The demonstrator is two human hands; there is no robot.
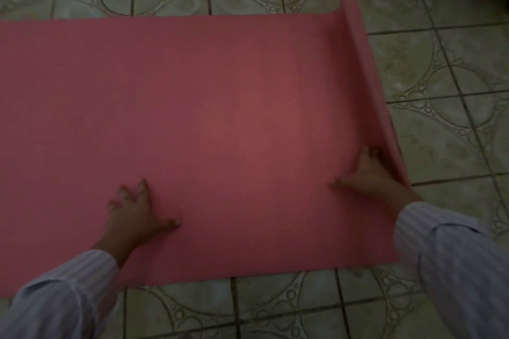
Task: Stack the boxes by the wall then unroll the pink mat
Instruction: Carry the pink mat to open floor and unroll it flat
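Hands: two, flat on one pink mat [206, 107]

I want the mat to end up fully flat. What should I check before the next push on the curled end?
1. Left hand pressing the pink mat flat: ok.
2. Right hand against the curled end: ok.
3. Curled end fully unrolled: not ok.
4. Tiled floor beyond the curl free of obstacles: ok in the part seen.
5. Mat's left end flat: cannot tell, out of frame.
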